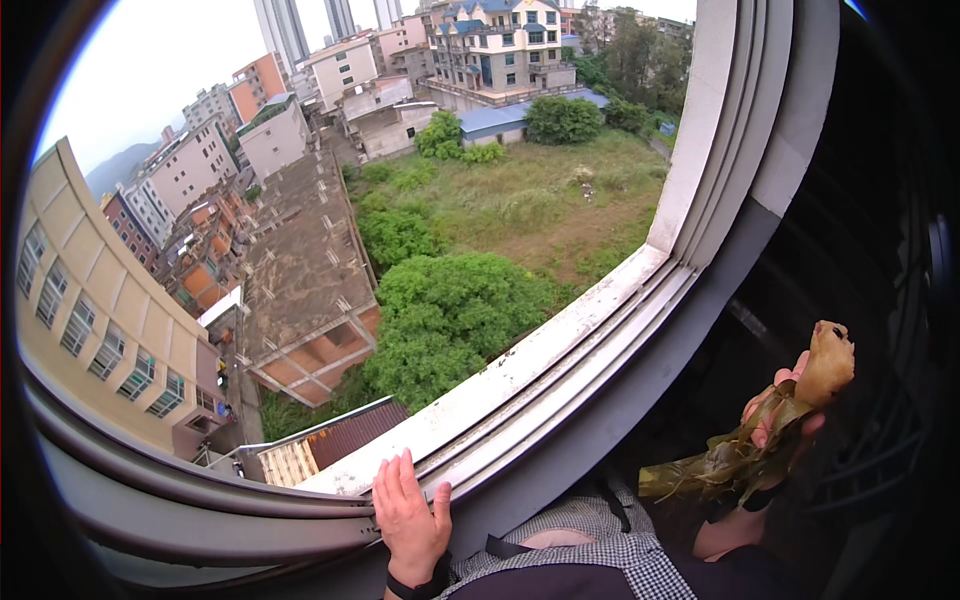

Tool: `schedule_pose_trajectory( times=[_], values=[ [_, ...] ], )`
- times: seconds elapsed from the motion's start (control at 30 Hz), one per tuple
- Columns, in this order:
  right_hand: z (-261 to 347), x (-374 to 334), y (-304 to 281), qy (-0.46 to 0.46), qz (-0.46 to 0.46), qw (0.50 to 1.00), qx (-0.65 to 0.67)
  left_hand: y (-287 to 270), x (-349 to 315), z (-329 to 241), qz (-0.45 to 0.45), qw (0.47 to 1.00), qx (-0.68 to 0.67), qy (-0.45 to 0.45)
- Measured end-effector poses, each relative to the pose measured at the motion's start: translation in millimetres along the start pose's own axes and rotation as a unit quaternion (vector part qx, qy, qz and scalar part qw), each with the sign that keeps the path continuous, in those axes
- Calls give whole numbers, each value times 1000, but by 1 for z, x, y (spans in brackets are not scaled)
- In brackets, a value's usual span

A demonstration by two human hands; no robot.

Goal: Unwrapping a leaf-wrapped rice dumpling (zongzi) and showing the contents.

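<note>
My right hand (814,424) is closed round a leaf-wrapped rice dumpling (832,366) at the right. Its upper end is peeled bare, pale brown with a dark spot near the tip. Loose olive-green leaves (720,462) hang from its lower part toward my lap and cover some of my fingers. My left hand (410,520) lies on the inner edge of the white window frame (560,385), fingers stretched out and nothing held. A dark band circles the left wrist.
The window's sliding sash (200,510) curves along the lower left. Past the frame the ground lies far below, with a leafy tree (455,310), a grassy lot (540,205) and several buildings. A grey ledge (620,420) runs inside the frame. The room at right is dark.
</note>
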State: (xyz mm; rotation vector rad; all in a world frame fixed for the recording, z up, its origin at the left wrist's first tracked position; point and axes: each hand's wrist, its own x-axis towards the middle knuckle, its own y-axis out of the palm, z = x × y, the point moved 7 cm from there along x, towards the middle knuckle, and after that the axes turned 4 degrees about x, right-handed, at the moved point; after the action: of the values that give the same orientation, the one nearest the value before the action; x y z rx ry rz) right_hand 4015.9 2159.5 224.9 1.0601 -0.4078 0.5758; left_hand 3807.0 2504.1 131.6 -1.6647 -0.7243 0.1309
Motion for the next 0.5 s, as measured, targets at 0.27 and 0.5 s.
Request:
schedule_pose_trajectory(
  times=[0.27,0.5],
  values=[
    [-14,7,-2,40,8,999,5,2,-2,1,-8,1000,15,-13],
    [-13,4,-10,39,14,999,14,4,2,0,10,1000,10,-24]
  ],
)
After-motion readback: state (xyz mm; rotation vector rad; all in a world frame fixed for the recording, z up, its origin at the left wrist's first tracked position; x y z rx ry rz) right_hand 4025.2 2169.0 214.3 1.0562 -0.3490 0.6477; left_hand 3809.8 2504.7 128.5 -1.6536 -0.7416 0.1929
